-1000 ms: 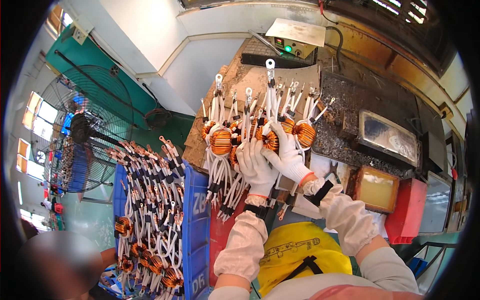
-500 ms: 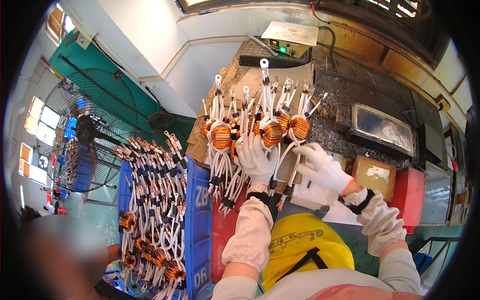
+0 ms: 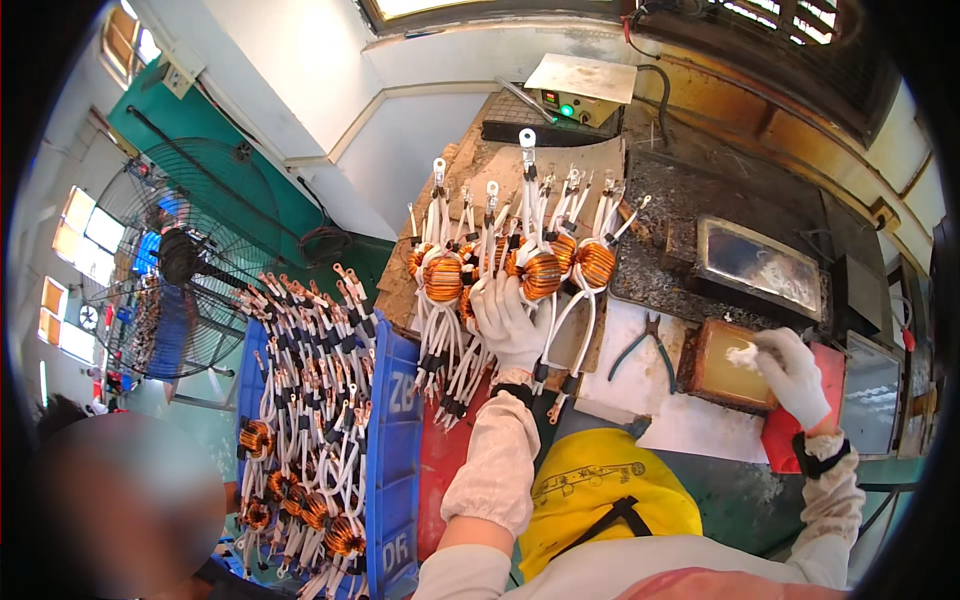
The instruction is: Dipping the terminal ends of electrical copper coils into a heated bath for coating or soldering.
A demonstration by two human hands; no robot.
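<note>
My left hand (image 3: 512,318), in a white glove, is closed around the white leads under an orange copper-wound toroid coil (image 3: 541,276) on the bench; its fingertips are partly hidden among the coils. Several like coils stand beside it, their white leads ending in metal ring lugs. Over at the right, my gloved right hand (image 3: 795,375) is above a shallow tray of amber stuff (image 3: 715,365), fingers drawn together at its surface. A white patch (image 3: 743,355) shows at the fingertips; I cannot tell whether it is held material or a reflection.
Pliers (image 3: 645,352) lie on white paper left of the tray. Behind is a metal-rimmed rectangular pot (image 3: 760,266). A control box with a green light (image 3: 580,100) stands at the back. A blue crate (image 3: 395,450) holds many coils at left, near another person and a large fan (image 3: 180,260).
My right hand has moved right, from beside the coils to the amber tray, uncovering the pliers. My left hand stays at the coil. The view has shifted slightly.
</note>
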